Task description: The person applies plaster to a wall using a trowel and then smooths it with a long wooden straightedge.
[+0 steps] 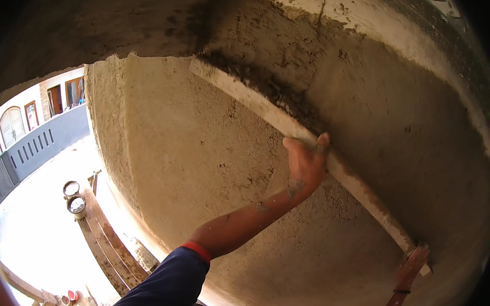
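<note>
A long, pale straightedge (248, 100) slants across a mortar-covered wall (200, 144), from the upper left down to the lower right. Wet, dark mortar (260, 81) is heaped along the upper edge of its left half. My left hand (307, 167) grips the straightedge near its middle, thumb and fingers at the lower edge, partly hidden. Mortar spots that wrist and forearm. At the lower right end, my right hand (415, 263) is closed round the straightedge. Darker, damp-looking mortar (392, 128) lies above it, and rougher patches show below.
A dark overhang (96, 20) borders the wall at the upper left. Down to the left run wooden planks (107, 245), with two mortar-stained buckets (77, 205) beside them. A small red container (73, 295) sits lower still. Beyond stands a grey fence (49, 138) before a house.
</note>
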Demonstrator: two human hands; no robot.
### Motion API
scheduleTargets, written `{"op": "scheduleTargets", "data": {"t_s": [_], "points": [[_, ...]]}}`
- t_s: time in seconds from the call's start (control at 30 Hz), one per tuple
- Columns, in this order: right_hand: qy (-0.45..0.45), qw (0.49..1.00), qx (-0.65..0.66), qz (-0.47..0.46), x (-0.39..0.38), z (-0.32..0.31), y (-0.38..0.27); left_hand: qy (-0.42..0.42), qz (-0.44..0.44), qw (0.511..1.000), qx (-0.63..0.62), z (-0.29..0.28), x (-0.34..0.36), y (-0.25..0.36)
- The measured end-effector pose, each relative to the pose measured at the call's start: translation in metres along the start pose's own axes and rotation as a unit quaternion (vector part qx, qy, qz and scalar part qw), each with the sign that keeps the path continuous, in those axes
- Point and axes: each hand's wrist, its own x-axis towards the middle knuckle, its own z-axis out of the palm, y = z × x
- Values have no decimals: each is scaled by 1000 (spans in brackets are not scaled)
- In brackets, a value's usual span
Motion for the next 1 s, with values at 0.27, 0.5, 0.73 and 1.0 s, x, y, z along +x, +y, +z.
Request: {"op": "scheduleTargets", "data": {"t_s": [0.27,0.5,0.73,1.0], "points": [[98,993,-73,3,46,-15,19,-35,11,999,-40,37,53,91],[81,995,-34,41,107,-55,0,-36,-51,997,-36,53,96,165],[166,983,-58,-45,101,-24,36,-76,-17,994,-81,45,87,127],[86,994,-59,-29,39,10,41,-18,-32,999,-27,17,33,55]]}}
